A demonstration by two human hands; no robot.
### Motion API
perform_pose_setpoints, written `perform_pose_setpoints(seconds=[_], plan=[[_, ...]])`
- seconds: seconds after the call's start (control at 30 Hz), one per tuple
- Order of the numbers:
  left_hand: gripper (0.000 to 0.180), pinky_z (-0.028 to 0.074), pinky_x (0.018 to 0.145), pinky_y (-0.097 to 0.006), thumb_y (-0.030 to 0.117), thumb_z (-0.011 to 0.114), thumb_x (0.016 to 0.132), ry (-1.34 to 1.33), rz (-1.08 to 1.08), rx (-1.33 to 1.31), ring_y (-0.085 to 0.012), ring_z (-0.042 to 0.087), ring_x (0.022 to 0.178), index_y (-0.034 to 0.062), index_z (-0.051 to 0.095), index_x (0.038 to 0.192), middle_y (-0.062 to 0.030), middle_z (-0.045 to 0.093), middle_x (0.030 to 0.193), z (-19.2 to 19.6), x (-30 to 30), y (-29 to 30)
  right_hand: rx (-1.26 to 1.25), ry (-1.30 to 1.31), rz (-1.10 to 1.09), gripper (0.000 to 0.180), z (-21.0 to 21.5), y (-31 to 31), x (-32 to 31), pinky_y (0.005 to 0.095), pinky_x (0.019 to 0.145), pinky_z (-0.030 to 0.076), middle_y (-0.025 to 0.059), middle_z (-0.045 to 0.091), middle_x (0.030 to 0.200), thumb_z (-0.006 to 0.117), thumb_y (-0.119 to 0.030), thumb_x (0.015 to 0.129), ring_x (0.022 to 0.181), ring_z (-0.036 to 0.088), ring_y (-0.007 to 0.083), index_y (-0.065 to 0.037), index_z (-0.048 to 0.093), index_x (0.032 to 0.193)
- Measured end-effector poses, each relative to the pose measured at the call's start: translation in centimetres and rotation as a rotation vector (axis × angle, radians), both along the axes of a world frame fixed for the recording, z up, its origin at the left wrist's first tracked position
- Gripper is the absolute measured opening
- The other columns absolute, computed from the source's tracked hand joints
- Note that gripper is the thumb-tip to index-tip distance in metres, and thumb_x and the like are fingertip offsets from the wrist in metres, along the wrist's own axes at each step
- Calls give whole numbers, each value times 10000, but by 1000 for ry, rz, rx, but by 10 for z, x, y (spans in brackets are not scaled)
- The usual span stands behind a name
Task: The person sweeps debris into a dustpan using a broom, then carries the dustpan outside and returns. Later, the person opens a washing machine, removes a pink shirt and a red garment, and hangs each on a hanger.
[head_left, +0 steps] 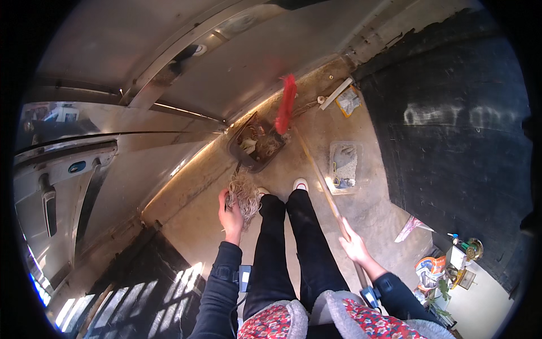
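so the left hand [230, 213] is fisted round a clump of dry straw [244, 195] just below the dark dustpan [257, 146] at frame centre, while the right hand [354, 244] grips the broom handle [322, 181] slanting up-left to its red bristles [286, 104] touching that pan.
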State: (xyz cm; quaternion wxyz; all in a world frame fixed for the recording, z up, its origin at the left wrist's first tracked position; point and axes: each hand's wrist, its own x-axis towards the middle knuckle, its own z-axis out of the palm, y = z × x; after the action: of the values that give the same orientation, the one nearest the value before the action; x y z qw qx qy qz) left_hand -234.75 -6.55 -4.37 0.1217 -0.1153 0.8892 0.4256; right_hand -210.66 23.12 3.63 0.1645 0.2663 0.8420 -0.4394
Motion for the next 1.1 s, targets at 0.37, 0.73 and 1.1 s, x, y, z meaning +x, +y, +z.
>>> perform_pose_setpoints(seconds=[0.37,0.73,1.1], plan=[[315,482,844,-358,130,583,914,24,4,-3,-328,642,1004,128,523,1222,-165,660,1078,4,5,3,-308,-516,-236,736,-1,-15,-34,353,708,516,169,646,1177,529,-49,864,764,658,237,-240,233,1510],[284,459,871,-301,72,555,922,-35,95,150,-193,612,971,82,537,1205,-124,645,1053,4,4,-10,178,-421,-10,744,27,10,6,471,601,493,226,622,698,556,-118,843,644,644,381,-315,241,1487],[246,429,901,-309,103,508,951,-37,31,1,-208,572,1011,41,504,1189,-123,599,1043,-5,17,-47,-130,-200,92,724,50,2,27,351,737,515,140,677,1008,552,-61,863,769,654,241,-246,260,1499]])
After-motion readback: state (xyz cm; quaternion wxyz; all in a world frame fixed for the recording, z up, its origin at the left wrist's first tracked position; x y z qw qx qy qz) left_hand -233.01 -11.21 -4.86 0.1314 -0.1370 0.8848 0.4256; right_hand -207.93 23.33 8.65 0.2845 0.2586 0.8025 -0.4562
